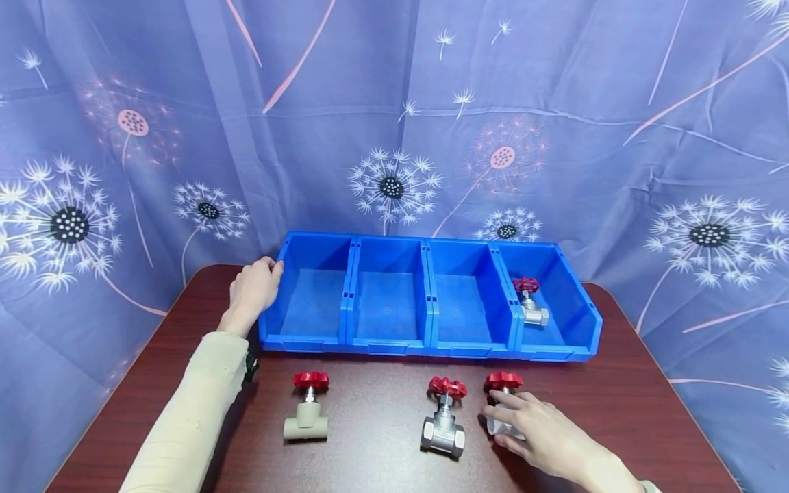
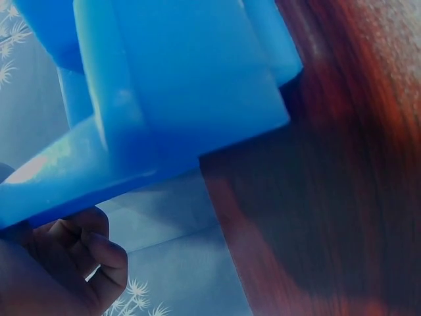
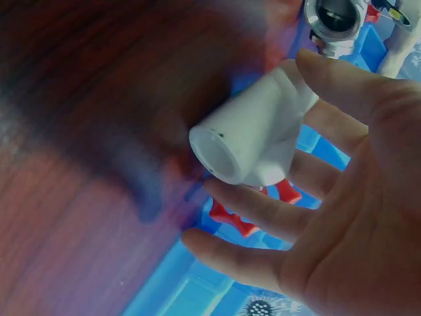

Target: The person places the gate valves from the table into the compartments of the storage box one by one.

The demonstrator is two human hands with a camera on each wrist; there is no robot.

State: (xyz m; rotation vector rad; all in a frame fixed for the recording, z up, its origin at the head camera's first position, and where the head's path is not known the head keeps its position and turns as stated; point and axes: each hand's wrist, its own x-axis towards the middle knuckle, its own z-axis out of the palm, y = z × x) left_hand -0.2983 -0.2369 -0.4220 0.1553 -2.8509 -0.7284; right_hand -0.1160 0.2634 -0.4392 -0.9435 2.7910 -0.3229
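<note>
My left hand (image 1: 255,287) holds the left end of the blue bin row (image 1: 425,348) by its upper edge. In the left wrist view, curled fingers (image 2: 108,257) show below the blue wall. My right hand (image 1: 548,438) is around a white valve (image 3: 253,131) with a red handwheel (image 1: 503,381), its fingers spread and fairly straight. The thumb tip lies by the valve's white body, and the hand partly hides it in the head view. Left of that hand stands a metal valve (image 1: 443,435) with a red wheel. Farther left is a beige valve (image 1: 306,426), also red-wheeled.
Another metal valve (image 1: 531,313) with a red wheel lies in the rightmost bin compartment. The bins stand at the back of the dark reddish table (image 1: 370,465). A blue dandelion-patterned curtain (image 1: 296,171) hangs behind.
</note>
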